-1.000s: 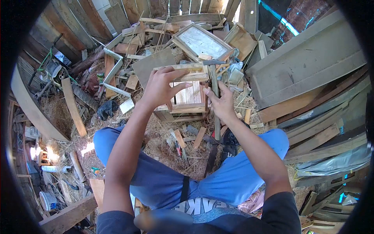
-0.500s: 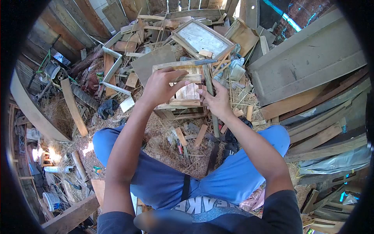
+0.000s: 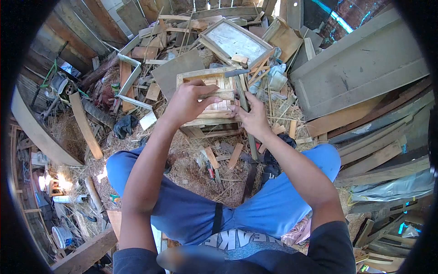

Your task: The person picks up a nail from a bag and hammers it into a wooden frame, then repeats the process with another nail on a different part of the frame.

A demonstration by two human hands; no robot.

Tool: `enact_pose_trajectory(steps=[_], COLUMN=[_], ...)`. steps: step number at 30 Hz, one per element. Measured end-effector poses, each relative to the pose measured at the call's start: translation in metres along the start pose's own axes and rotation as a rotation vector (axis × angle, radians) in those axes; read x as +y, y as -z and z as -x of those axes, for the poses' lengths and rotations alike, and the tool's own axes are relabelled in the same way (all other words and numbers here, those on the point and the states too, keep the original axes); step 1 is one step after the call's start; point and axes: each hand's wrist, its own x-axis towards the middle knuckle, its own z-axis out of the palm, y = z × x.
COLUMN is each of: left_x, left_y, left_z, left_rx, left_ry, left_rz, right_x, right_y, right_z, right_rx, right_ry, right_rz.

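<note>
My left hand [image 3: 188,101] is closed on a short, pale wooden strip [image 3: 218,94], thumb below and fingers above. The strip lies across the inside of a small wooden box [image 3: 194,76] with slatted parts. My right hand [image 3: 254,116] is bent in at the box's right side, thumb by the strip's end. What its fingers pinch, if anything, is too small to make out. A hammer rests at that side, its dark head [image 3: 237,72] on the box's far corner and its long grey handle [image 3: 252,144] running towards me, partly behind my right hand.
Wood scraps [image 3: 235,156] and a red-handled tool [image 3: 211,173] lie on the straw-covered ground between my legs. Beyond the box is a framed panel [image 3: 235,41]. A large grey board [image 3: 356,73] leans at right; a white frame [image 3: 132,77] stands at left.
The strip and my left hand have tipped slightly, and less of the box's slatted inside shows. The hammer head has shifted a little to the left. Both hands stay at the box.
</note>
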Motion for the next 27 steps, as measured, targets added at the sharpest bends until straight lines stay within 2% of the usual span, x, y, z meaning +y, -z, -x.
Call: enact_pose_trajectory(steps=[3, 6, 9, 13, 20, 22, 25, 27], left_x=[0.005, 0.006, 0.005, 0.009, 0.015, 0.012, 0.008, 0.008], left_y=[0.003, 0.003, 0.000, 0.001, 0.005, 0.004, 0.003, 0.003], left_z=[0.000, 0.002, 0.002, 0.002, 0.003, 0.003, 0.003, 0.002], left_rx=[0.002, -0.050, -0.019, -0.037, -0.073, -0.076, -0.072, -0.068], left_ry=[-0.030, 0.053, -0.030, 0.006, 0.072, 0.075, 0.079, 0.082], left_rz=[-0.062, -0.012, -0.094, -0.071, -0.136, -0.129, -0.103, -0.083], right_x=[-0.001, 0.005, 0.002, -0.013, -0.001, -0.016, -0.009, -0.008], right_y=[0.000, -0.001, 0.001, 0.001, 0.000, 0.000, 0.000, 0.001], right_z=[0.002, 0.003, 0.004, 0.009, 0.007, 0.009, 0.007, 0.008], right_rx=[-0.006, -0.026, -0.040, -0.030, -0.056, -0.061, -0.070, -0.072], right_ry=[-0.040, -0.035, -0.043, -0.072, -0.035, -0.161, -0.066, -0.082], right_rz=[-0.017, -0.058, -0.032, 0.047, -0.025, 0.018, 0.034, 0.032])
